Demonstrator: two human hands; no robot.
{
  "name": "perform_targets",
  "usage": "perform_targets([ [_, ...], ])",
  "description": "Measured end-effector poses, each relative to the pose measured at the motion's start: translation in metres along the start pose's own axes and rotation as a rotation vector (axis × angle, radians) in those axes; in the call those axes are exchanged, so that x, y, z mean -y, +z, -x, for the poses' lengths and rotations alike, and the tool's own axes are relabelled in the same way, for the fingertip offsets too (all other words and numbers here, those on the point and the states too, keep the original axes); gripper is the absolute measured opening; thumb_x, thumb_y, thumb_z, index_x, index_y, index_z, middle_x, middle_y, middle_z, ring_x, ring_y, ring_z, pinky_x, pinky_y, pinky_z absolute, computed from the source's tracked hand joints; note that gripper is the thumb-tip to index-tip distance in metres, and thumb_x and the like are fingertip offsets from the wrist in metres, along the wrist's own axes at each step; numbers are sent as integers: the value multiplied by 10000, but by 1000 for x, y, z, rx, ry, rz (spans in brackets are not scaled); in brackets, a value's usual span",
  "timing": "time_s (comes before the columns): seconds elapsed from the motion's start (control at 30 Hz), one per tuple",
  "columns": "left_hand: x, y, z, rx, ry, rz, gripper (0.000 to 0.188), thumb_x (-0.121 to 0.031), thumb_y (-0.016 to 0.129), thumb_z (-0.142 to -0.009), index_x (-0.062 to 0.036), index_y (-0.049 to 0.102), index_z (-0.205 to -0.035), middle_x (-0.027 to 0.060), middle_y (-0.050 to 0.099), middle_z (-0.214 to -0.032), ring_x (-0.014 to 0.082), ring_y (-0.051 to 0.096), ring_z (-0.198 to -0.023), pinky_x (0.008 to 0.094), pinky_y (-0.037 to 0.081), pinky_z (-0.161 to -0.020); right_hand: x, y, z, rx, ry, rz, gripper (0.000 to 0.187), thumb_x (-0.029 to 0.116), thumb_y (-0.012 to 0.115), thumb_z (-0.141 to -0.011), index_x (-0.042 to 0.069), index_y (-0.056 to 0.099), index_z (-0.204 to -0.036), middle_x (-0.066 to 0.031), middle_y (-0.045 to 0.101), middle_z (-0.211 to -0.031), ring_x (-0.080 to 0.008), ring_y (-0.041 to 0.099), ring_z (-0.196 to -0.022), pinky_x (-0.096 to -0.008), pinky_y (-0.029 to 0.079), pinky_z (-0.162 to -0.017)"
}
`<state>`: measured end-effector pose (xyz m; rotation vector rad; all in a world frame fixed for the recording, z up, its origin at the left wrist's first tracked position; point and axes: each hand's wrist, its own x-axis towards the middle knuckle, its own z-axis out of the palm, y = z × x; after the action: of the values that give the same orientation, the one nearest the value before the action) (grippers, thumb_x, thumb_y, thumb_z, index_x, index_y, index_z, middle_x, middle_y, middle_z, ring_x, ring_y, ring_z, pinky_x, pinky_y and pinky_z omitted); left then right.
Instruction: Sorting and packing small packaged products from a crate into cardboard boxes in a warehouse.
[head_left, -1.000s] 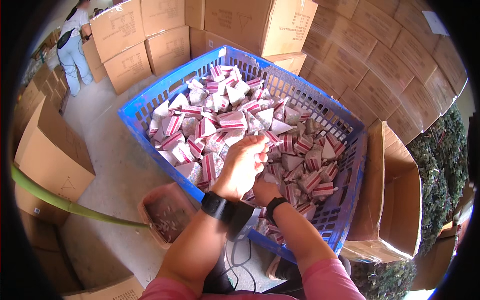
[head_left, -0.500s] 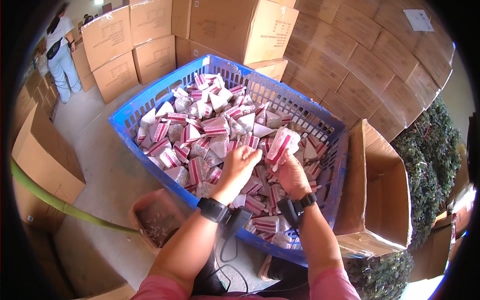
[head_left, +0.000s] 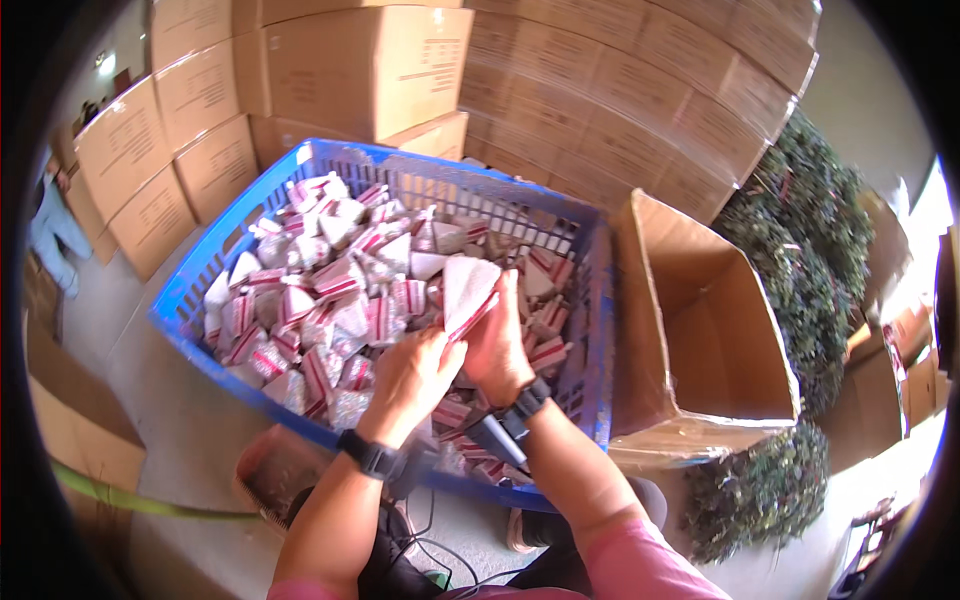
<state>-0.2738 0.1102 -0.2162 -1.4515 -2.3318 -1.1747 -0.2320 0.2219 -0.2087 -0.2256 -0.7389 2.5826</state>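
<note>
A toy cake slice (head_left: pixel 468 290) with a pale, speckled triangular top and a magenta-striped side is held above the blue crate. My right hand (head_left: pixel 500 345) grips it from the right, fingers extended along its striped side. My left hand (head_left: pixel 412 372) is closed, with thumb and fingertips pinching the lower tip of the slice. Below both hands, the blue plastic crate (head_left: pixel 598 400) is filled with many similar toy cake slices (head_left: pixel 345 275), white, silvery and magenta-striped, lying in a jumble. Dark bands with small devices are strapped on both my wrists.
An open cardboard box (head_left: pixel 640 330) stands right of the crate. Stacked cartons (head_left: pixel 320 70) rise behind it. Green artificial foliage (head_left: pixel 800 260) is piled at the right. A reddish basket (head_left: pixel 262 470) and a green strip (head_left: pixel 150 500) lie at lower left. Cables hang near my legs.
My view has swung right, so the crate appears further left. The slice has been turned, its triangular top now showing. My left hand has come to its lower tip.
</note>
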Motion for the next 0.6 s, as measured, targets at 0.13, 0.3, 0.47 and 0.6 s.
perform_targets([
  [0.13,-9,8,-1,55,210,-44,164,-204,562,-780,-58,511,-726,108,538,-620,276,550,-578,371,446,-516,4,-19,0,-204,78,15,595,628,362,-799,95,527,-1004,-47,581,-879,-165,536,-728,-303,453,-631],
  [0.3,-21,2,10,60,345,170,123,-141,563,-784,-28,517,-767,104,540,-687,266,549,-629,338,436,-532,23,-24,10,80,250,66,664,656,331,-782,65,507,-1030,-104,571,-806,-153,524,-585,-240,422,-451],
  [0.47,-16,-14,1,62,-18,467,122,-108,547,-805,-2,519,-751,36,439,-547,79,393,-506,241,347,-474,130,-39,36,127,-430,-197,512,505,495,-777,63,512,-1036,-105,567,-872,-217,542,-733,-329,465,-623],
  [0.6,-6,-17,0,28,-66,437,96,-98,547,-804,-19,568,-854,30,512,-598,51,437,-548,220,368,-500,153,-44,54,-96,-544,-284,586,534,452,-796,29,479,-1092,-160,558,-1029,-284,547,-923,-380,455,-741],
])
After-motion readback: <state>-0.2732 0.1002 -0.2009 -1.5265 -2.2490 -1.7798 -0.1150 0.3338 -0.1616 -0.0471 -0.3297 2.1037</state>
